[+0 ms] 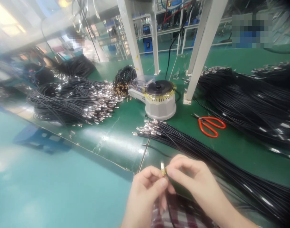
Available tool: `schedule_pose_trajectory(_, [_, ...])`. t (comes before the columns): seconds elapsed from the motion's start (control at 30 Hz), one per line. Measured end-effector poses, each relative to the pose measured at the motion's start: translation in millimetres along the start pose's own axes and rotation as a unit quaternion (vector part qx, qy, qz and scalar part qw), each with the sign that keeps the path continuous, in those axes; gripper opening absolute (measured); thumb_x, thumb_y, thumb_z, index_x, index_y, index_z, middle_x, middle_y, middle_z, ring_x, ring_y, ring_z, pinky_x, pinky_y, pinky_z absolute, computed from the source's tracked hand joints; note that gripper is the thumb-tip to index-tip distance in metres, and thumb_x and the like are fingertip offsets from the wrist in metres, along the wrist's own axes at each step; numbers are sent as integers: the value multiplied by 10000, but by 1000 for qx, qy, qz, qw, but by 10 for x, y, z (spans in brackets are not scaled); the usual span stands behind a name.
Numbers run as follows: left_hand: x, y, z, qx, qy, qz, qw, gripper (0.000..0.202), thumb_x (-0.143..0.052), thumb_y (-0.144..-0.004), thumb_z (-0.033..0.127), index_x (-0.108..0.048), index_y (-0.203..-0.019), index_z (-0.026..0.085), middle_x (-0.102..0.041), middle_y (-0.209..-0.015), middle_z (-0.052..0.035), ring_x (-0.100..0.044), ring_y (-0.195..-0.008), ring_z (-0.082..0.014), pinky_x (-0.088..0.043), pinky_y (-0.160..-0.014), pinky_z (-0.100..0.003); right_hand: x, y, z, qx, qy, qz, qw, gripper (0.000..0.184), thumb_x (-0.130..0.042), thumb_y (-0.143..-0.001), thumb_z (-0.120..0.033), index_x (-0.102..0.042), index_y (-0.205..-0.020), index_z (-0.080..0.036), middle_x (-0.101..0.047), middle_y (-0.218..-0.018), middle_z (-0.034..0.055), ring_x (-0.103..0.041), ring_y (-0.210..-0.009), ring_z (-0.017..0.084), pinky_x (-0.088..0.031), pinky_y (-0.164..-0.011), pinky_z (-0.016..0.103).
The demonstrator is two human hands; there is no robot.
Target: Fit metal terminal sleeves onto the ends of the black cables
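Note:
Above my lap, my left hand [151, 186] pinches a black cable [169, 210] just below its metal connector [162, 166]. The connector points upward, and the cable hangs down past my fingers. A bit of yellow tape [163, 173] shows around the connector's lower end. My right hand [192, 172] is closed at the connector's right side, thumb and forefinger pinched at the tape; its other fingers are curled. Beyond my hands a bundle of black cables [197, 150] lies on the green table, with its metal connectors [149, 127] toward the left.
A round tape dispenser [160, 103] with yellow strips around its rim stands ahead. Orange-handled scissors [210, 125] lie right of it. Coiled cables [61, 98] lie left, and a large cable pile [251, 101] right. White posts [204, 47] rise from the green table [121, 139].

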State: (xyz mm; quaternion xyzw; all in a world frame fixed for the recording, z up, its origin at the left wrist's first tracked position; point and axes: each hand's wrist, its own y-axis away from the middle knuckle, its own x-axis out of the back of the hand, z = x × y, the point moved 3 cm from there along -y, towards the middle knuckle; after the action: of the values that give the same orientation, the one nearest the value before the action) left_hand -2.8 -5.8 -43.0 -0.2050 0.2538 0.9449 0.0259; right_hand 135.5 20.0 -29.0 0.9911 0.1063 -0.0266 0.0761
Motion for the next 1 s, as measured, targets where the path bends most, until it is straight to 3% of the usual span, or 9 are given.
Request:
schedule_pose_trajectory(0.23, [-29, -2, -16, -15, 15, 21, 1000, 273, -777, -741, 366, -668, -702, 119, -691, -660, -39, -481, -376, -35, -336, -379, -143, -52, -54, -80, -39, -21, -31, 999, 297, -635, -835, -270, -527, -571, -187, -525, -603, -27, -510, -588, 129, -425, -606, 264])
schedule_pose_trajectory(0.47, [23, -66, -102, -10, 31, 13, 999, 268, -784, -736, 373, -671, -731, 130, -646, -593, -10, -461, -408, -42, -307, -414, -158, -13, -155, -18, -33, -24, -40, 998, 242, -688, -789, -245, -592, -574, -190, -558, -535, -33, -553, -604, 152, -439, -719, 320])
schedule_pose_trajectory(0.6, [-22, -71, -80, -7, 32, 16, 999, 297, -804, -714, 372, -627, -717, 133, -600, -567, 18, -428, -436, -38, -289, -430, -152, -14, -144, -8, 11, 16, -9, 1000, 235, -669, -796, -228, -581, -581, -191, -600, -648, -7, -580, -682, 167, -444, -721, 315])
schedule_pose_trajectory(0.7, [-55, -49, -28, -20, 34, 37, 999, 334, -861, -642, 334, -599, -745, 155, -598, -573, 34, -482, -487, -59, -310, -435, -135, -14, -82, -46, 59, 86, 33, 994, 224, -658, -807, -204, -573, -599, -196, -606, -692, -4, -584, -682, 160, -444, -679, 295])
schedule_pose_trajectory(0.8, [-54, -32, -2, -26, 28, 39, 999, 335, -869, -629, 312, -583, -682, 146, -629, -562, 15, -509, -484, -68, -337, -427, -135, -19, -22, -89, 90, 120, 37, 988, 213, -666, -803, -186, -592, -604, -199, -614, -679, -8, -597, -692, 161, -445, -684, 292])
schedule_pose_trajectory(0.87, [-37, -29, -7, -30, 24, 29, 999, 330, -857, -643, 324, -580, -654, 144, -647, -552, -3, -501, -458, -71, -347, -411, -142, -18, -18, -87, 60, 84, 20, 994, 217, -679, -788, -180, -599, -587, -192, -603, -658, -13, -590, -649, 147, -451, -657, 283])
schedule_pose_trajectory(1.0, [-5, -32, -30, -42, 10, 17, 999, 310, -820, -695, 344, -585, -677, 143, -679, -565, -33, -503, -422, -71, -355, -397, -147, -44, -83, -19, -74, -91, -65, 991, 146, -735, -748, -245, -635, -677, -166, -582, -577, -38, -545, -500, 105, -451, -547, 253])
